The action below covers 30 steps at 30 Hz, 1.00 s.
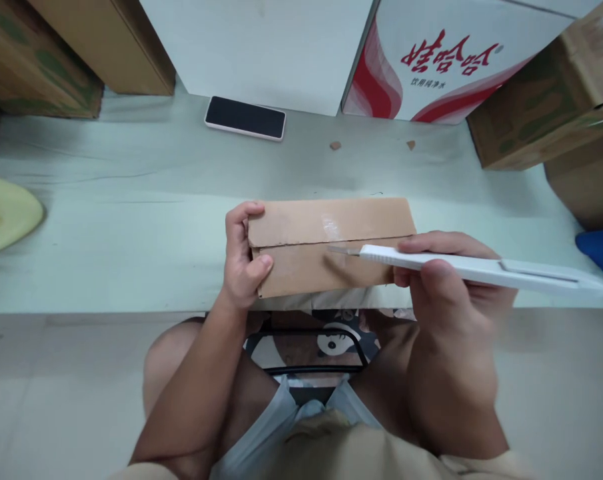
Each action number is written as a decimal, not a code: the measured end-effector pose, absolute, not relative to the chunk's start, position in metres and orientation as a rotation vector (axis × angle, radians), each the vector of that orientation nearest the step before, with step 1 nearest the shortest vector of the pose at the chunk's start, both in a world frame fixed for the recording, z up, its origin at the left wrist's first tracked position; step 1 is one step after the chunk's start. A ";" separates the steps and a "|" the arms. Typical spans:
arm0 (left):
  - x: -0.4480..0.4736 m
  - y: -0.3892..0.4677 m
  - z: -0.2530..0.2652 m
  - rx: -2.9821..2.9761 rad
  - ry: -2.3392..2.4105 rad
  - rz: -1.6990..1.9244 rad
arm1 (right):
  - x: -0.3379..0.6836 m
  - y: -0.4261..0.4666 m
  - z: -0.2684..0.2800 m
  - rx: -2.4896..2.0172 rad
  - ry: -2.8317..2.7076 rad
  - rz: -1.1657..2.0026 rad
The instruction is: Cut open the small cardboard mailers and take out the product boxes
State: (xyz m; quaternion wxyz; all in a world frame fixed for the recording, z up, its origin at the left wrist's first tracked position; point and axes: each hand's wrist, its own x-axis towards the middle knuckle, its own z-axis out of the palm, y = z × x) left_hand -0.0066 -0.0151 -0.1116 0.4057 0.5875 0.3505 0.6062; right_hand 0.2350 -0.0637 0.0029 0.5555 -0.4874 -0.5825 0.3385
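At the left end of a small brown box (306,263), the fingers of the left hand (240,263) are holding on tight, with the thumb (262,267) pressing on top. The fingers of the right hand (446,293) are pinching a white knife (474,268), and its thin blade (342,250) is pointing left, just by the long crack (296,245) in the box. I cannot tell if the blade is touching. Clear tape (331,228) seems to be crossing the crack. To do this well, the left thumb should be sitting clear of the blade, and the tip should be pressing only lightly, lined up with the crack. The box is sitting near the front edge of the desk (131,220). Farther back, a phone (245,119) is lying by a big white box (261,53).
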 end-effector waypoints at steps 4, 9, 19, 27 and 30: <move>-0.006 -0.017 -0.113 1.465 0.895 1.525 | 0.232 -0.066 0.000 -1.281 -1.439 0.755; -0.005 -0.019 -0.110 1.439 0.912 1.497 | 0.225 -0.065 -0.002 -1.327 -1.350 0.589; -0.006 -0.017 -0.110 1.430 0.959 1.507 | 0.218 -0.057 -0.007 -1.276 -1.392 0.369; -0.008 -0.017 -0.111 1.479 0.960 1.506 | 0.218 -0.053 -0.017 -1.262 -1.265 0.242; -0.008 -0.017 -0.112 1.454 0.949 1.499 | 0.222 -0.052 -0.025 -1.245 -1.212 0.206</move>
